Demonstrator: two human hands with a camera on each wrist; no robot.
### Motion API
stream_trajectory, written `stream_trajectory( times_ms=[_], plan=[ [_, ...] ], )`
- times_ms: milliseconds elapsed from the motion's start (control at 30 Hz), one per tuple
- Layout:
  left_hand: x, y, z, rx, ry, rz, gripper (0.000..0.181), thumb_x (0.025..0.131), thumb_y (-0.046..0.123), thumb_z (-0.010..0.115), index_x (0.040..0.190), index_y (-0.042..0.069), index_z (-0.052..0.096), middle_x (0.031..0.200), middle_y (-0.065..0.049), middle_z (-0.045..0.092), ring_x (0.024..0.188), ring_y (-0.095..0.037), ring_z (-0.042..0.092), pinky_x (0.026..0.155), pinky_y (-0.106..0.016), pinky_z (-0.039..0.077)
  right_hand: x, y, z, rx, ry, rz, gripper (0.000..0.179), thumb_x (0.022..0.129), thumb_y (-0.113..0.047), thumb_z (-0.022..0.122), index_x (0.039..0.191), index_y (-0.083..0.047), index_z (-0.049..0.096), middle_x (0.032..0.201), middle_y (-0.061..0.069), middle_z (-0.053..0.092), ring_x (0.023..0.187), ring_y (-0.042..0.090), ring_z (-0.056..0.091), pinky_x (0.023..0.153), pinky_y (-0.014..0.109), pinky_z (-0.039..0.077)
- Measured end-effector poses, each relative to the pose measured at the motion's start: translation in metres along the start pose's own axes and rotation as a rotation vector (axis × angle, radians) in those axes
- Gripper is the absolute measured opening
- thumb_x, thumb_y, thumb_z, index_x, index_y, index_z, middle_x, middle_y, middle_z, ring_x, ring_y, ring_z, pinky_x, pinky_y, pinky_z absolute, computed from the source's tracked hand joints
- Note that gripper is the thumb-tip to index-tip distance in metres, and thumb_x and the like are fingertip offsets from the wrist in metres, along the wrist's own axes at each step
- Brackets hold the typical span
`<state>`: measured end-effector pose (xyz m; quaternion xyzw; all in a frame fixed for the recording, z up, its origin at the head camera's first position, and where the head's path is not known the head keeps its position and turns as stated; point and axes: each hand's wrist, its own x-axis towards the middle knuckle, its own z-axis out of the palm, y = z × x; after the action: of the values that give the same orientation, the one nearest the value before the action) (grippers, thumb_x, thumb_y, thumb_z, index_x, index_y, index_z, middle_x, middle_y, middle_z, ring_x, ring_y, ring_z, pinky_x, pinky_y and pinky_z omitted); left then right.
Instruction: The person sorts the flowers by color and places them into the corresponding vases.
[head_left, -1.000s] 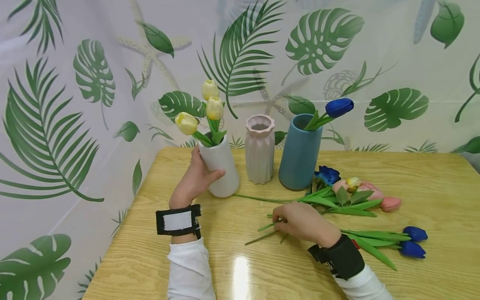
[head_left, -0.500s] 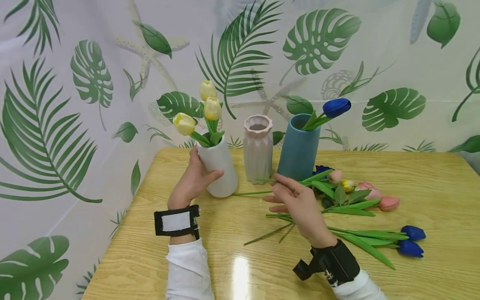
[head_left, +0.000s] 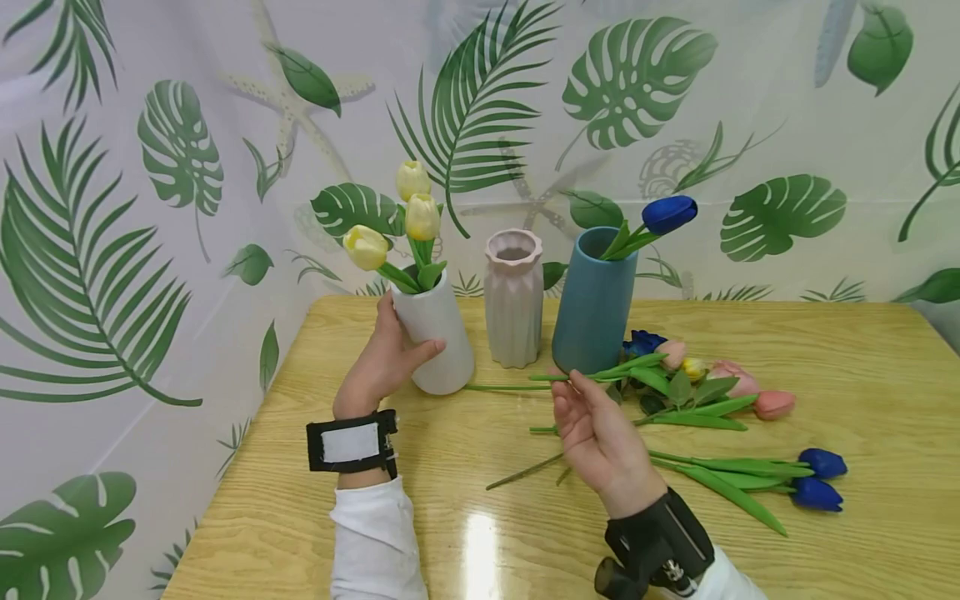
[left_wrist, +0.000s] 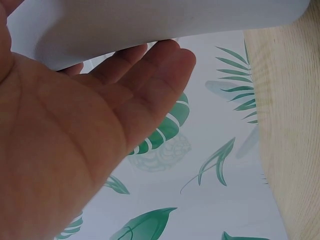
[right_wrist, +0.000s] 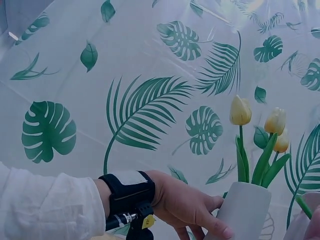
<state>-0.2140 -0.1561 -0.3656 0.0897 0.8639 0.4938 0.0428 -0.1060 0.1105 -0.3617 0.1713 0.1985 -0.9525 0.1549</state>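
My left hand (head_left: 386,358) grips the side of a white vase (head_left: 442,337), which leans a little and holds several pale yellow tulips (head_left: 422,218). In the left wrist view its fingers (left_wrist: 155,90) lie along the vase wall. My right hand (head_left: 607,442), palm turned up, pinches the green stem of a light pink tulip (head_left: 673,354) between thumb and fingertips, low in front of the blue vase. That stem (right_wrist: 303,206) shows at the edge of the right wrist view. A pale pink fluted vase (head_left: 514,308) stands between the other two, with no flower in it.
The blue vase (head_left: 595,308) holds one blue tulip (head_left: 669,215). Pink flowers (head_left: 772,405), a yellow bud (head_left: 693,369) and a blue rose (head_left: 643,342) lie at its foot. Two blue tulips (head_left: 817,493) lie nearer on the wooden table (head_left: 862,375). A leaf-printed sheet hangs behind.
My right hand has left the nearer stems, moved toward the blue vase, turned palm up and taken hold of the light pink tulip's stem. My left hand stays on the white vase.
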Motion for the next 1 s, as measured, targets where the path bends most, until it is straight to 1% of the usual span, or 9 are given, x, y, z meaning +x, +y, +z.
stream_trajectory(
  times_ms=[67,133,233,300,500,700,833,933,1000],
  plan=[
    [0.0,0.0,0.0,0.001,-0.001,-0.007,0.098,0.092,0.021,0.072,0.156,0.009,-0.002,0.158,-0.02,0.022,0.145,-0.035,0.027,0.116,-0.054,0.025,0.001,0.0,-0.001,0.014,-0.001,0.017,0.034,0.106,-0.023,0.044,0.1,-0.003,0.071,0.077,0.004,0.069,0.067,0.007,0.067,0.067,0.013,0.052],
    [-0.001,0.0,0.001,0.003,-0.001,-0.013,0.098,0.092,0.021,0.072,0.156,0.009,-0.002,0.158,-0.02,0.022,0.145,-0.035,0.028,0.116,-0.054,0.025,0.002,0.0,0.0,0.004,-0.01,0.011,0.027,0.106,-0.024,0.044,0.11,-0.007,0.065,0.076,0.003,0.07,0.066,0.007,0.067,0.065,0.013,0.052],
    [-0.001,0.001,0.001,0.005,-0.002,-0.016,0.098,0.093,0.021,0.071,0.155,0.008,-0.003,0.157,-0.021,0.022,0.144,-0.036,0.028,0.116,-0.054,0.025,0.001,-0.001,0.002,-0.042,-0.039,-0.017,0.022,0.106,-0.024,0.045,0.126,-0.016,0.047,0.08,0.001,0.07,0.066,0.005,0.066,0.064,0.012,0.052],
    [-0.001,0.001,0.001,0.003,-0.002,-0.016,0.098,0.093,0.02,0.071,0.155,0.008,-0.003,0.157,-0.021,0.022,0.144,-0.036,0.028,0.116,-0.054,0.025,0.0,-0.002,0.003,-0.082,-0.05,-0.044,0.023,0.106,-0.024,0.045,0.127,-0.02,0.037,0.086,0.0,0.069,0.067,0.005,0.066,0.065,0.012,0.051],
    [-0.001,0.001,0.001,0.007,-0.002,-0.013,0.098,0.093,0.021,0.071,0.155,0.008,-0.003,0.157,-0.02,0.022,0.144,-0.036,0.028,0.116,-0.054,0.025,-0.007,-0.007,0.007,-0.163,0.007,-0.066,0.029,0.105,-0.022,0.048,0.133,-0.018,0.04,0.097,-0.002,0.062,0.074,0.004,0.064,0.07,0.011,0.05],
    [-0.001,0.002,0.001,0.016,-0.005,-0.014,0.098,0.093,0.022,0.071,0.155,0.008,-0.003,0.157,-0.021,0.022,0.144,-0.036,0.028,0.115,-0.054,0.026,-0.008,-0.011,0.007,-0.102,0.015,-0.019,0.045,0.106,-0.022,0.043,0.145,-0.029,0.022,0.101,0.0,0.061,0.07,0.005,0.062,0.068,0.011,0.05],
    [0.0,0.002,0.002,0.026,-0.006,-0.011,0.096,0.094,0.023,0.07,0.155,0.008,-0.003,0.157,-0.021,0.022,0.144,-0.036,0.029,0.115,-0.054,0.027,-0.007,-0.013,0.004,-0.011,0.011,-0.012,0.048,0.107,-0.025,0.039,0.148,-0.034,0.014,0.115,0.001,0.05,0.069,0.008,0.06,0.066,0.013,0.05],
    [-0.001,0.003,0.002,0.035,-0.009,-0.017,0.096,0.094,0.023,0.069,0.155,0.007,-0.004,0.157,-0.022,0.022,0.144,-0.036,0.028,0.115,-0.054,0.027,-0.007,-0.015,0.002,0.013,0.01,-0.014,0.052,0.108,-0.026,0.038,0.15,-0.035,0.01,0.12,0.002,0.045,0.069,0.009,0.06,0.066,0.014,0.051],
    [-0.001,0.003,0.001,0.038,-0.011,-0.022,0.097,0.094,0.022,0.069,0.155,0.006,-0.005,0.157,-0.022,0.022,0.145,-0.036,0.028,0.115,-0.054,0.026,-0.006,-0.015,0.003,-0.009,0.016,-0.018,0.049,0.107,-0.026,0.04,0.149,-0.033,0.015,0.116,0.001,0.048,0.07,0.008,0.06,0.065,0.013,0.05]
  ],
)
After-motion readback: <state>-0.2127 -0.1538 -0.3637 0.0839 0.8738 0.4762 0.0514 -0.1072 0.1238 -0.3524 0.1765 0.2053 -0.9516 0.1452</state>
